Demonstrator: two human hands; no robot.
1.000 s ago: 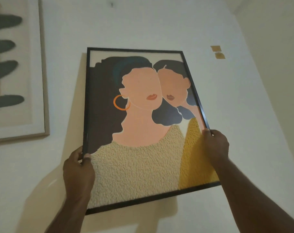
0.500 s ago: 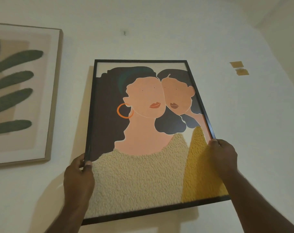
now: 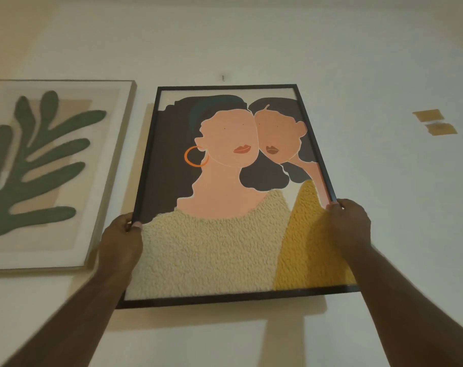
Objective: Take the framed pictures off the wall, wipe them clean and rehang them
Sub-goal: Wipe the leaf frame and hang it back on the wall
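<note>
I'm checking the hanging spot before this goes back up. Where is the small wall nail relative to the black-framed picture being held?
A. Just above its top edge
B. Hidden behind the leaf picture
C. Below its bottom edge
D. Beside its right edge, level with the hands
A: the nail shows on bare wall just above the top edge of the black-framed picture, which the left hand and right hand grip by its sides.

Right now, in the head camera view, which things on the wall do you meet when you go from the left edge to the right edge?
Leaf picture in a pale frame → left hand → portrait picture in a black frame → right hand → two brown tape patches.
</note>
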